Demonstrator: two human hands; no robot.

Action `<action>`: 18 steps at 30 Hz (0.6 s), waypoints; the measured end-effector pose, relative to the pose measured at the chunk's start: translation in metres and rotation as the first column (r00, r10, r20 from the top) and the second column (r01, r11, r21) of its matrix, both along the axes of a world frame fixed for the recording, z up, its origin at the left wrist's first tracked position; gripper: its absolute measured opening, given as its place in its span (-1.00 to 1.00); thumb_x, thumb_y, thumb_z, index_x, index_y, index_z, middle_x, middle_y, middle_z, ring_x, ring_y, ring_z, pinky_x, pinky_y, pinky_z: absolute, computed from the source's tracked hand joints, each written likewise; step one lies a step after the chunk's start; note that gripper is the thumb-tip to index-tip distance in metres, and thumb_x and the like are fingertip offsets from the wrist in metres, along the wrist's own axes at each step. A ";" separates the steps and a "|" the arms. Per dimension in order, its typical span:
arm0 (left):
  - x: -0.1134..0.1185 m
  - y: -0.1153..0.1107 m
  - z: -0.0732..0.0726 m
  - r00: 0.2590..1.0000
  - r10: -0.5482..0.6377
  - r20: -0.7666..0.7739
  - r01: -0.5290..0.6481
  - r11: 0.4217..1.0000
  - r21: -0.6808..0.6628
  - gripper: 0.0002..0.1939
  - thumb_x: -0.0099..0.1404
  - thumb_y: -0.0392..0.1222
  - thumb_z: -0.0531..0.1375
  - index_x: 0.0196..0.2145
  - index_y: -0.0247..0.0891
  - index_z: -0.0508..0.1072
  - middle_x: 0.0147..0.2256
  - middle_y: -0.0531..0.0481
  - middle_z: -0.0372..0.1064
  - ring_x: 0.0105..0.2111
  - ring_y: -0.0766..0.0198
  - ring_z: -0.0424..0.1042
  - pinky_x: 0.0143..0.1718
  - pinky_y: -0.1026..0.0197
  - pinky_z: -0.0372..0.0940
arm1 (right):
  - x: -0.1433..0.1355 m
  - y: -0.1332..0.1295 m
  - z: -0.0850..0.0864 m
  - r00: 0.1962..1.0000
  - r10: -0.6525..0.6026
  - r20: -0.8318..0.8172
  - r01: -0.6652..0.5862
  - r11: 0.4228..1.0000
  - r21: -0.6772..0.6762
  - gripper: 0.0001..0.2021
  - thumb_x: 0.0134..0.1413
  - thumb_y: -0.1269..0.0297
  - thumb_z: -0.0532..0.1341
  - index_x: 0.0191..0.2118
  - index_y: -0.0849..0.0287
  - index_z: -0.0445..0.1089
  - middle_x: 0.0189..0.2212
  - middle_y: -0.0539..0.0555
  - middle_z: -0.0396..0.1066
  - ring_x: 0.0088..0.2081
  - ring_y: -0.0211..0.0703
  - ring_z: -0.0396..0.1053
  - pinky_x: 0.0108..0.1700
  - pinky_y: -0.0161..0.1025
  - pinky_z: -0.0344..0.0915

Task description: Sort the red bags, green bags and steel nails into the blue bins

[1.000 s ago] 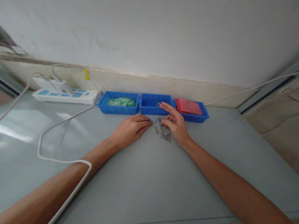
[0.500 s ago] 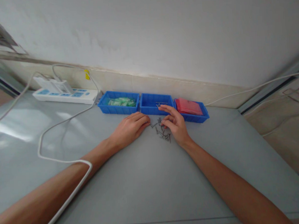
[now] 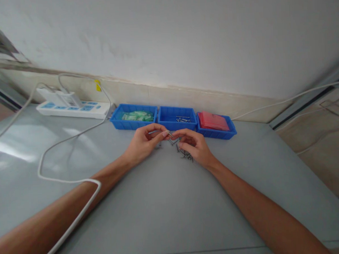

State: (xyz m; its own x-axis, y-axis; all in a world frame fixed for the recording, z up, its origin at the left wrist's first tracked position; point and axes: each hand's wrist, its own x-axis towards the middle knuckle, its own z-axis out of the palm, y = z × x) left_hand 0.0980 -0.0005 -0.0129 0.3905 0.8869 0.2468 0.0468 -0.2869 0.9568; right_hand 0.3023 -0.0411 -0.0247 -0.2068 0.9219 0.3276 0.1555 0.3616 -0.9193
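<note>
My left hand [image 3: 143, 143] is closed in a pinch, thumb against index finger, with a small metal screw [image 3: 170, 134] at its tips. Curled over the loose screws [image 3: 184, 155] is my right hand [image 3: 197, 146]. Its index finger comes close to the screw in the left hand; what lies between its thumb and fingers is too small to make out. Several screws lie in a loose pile on the grey table [image 3: 167, 202], and one shows under the left fingers. More screws lie in the middle blue bin [image 3: 176, 125], just behind my hands.
The left blue bin [image 3: 127, 124] holds green packets [image 3: 138, 116]; the right one [image 3: 217, 134] holds red packets [image 3: 214, 121]. A white power strip [image 3: 95, 110] with plugged-in adapters stands at the back left. A white cable [image 3: 91, 201] runs over my left forearm. A wall rises behind.
My left hand has lifted from the table and turned, and a screw now shows in its pinch. The right hand has shifted slightly toward it, uncovering the screws in the middle bin.
</note>
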 end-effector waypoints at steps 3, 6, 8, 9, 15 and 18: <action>0.000 0.000 0.000 0.999 -0.017 0.029 0.019 0.997 -0.079 -0.55 0.16 0.19 0.39 -0.27 -0.27 0.49 -0.33 -0.06 0.58 -0.28 0.15 0.59 -0.20 0.16 0.51 | 0.002 0.000 -0.001 0.997 0.050 -0.055 -0.050 0.999 -0.010 -0.74 0.02 0.34 0.24 -0.14 0.06 0.55 -0.20 0.03 0.57 -0.34 -0.22 0.43 -0.29 -0.25 0.35; 0.001 -0.001 -0.001 1.000 -0.007 0.022 0.008 0.997 -0.072 -0.55 0.17 0.20 0.38 -0.27 -0.27 0.49 -0.32 -0.07 0.59 -0.28 0.16 0.58 -0.19 0.15 0.50 | 0.004 0.000 -0.001 0.998 0.038 -0.040 -0.039 0.999 -0.028 -0.81 0.03 0.31 0.25 -0.22 0.10 0.58 -0.36 0.00 0.54 -0.42 -0.25 0.37 -0.36 -0.27 0.29; 0.002 -0.001 -0.002 1.000 -0.002 0.004 0.002 0.999 -0.049 -0.54 0.18 0.22 0.37 -0.29 -0.27 0.49 -0.34 -0.07 0.58 -0.31 0.17 0.58 -0.21 0.15 0.50 | 0.004 0.000 0.000 1.000 0.016 -0.022 -0.017 0.999 -0.042 -0.82 0.03 0.30 0.25 -0.25 0.11 0.59 -0.41 0.00 0.53 -0.45 -0.26 0.35 -0.40 -0.27 0.26; 0.002 -0.001 -0.003 1.000 0.000 -0.010 0.000 0.999 -0.039 -0.53 0.18 0.23 0.36 -0.29 -0.28 0.49 -0.35 -0.07 0.58 -0.32 0.17 0.57 -0.22 0.16 0.49 | 0.004 -0.001 0.001 1.000 0.006 -0.020 -0.007 0.999 -0.043 -0.82 0.03 0.30 0.25 -0.25 0.11 0.60 -0.41 0.00 0.54 -0.45 -0.25 0.36 -0.40 -0.27 0.26; 0.001 -0.001 -0.007 0.971 0.150 -0.184 -0.114 0.975 0.193 -0.60 0.34 0.17 0.22 -0.23 -0.28 0.50 -0.31 -0.08 0.56 -0.33 0.19 0.55 -0.25 0.19 0.47 | 0.002 -0.001 0.002 0.993 -0.083 -0.083 0.081 0.996 -0.023 -0.80 0.03 0.29 0.23 -0.25 0.09 0.60 -0.32 0.04 0.58 -0.44 -0.22 0.37 -0.36 -0.23 0.34; -0.003 -0.001 -0.006 0.918 0.217 -0.332 -0.048 0.892 0.450 -0.68 0.43 0.02 0.14 -0.12 -0.27 0.53 -0.15 -0.14 0.55 -0.19 0.15 0.54 -0.09 0.10 0.46 | 0.002 0.001 0.001 0.981 -0.130 -0.144 0.132 0.991 0.000 -0.77 0.03 0.31 0.23 -0.19 0.07 0.59 -0.26 0.05 0.59 -0.44 -0.24 0.36 -0.35 -0.23 0.37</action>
State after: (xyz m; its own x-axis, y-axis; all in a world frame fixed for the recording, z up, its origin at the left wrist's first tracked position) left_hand 0.0949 -0.0011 -0.0191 0.4131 0.7775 0.4742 0.4336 -0.6258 0.6483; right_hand 0.3047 -0.0403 -0.0235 -0.0348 0.9347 0.3537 0.0691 0.3553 -0.9322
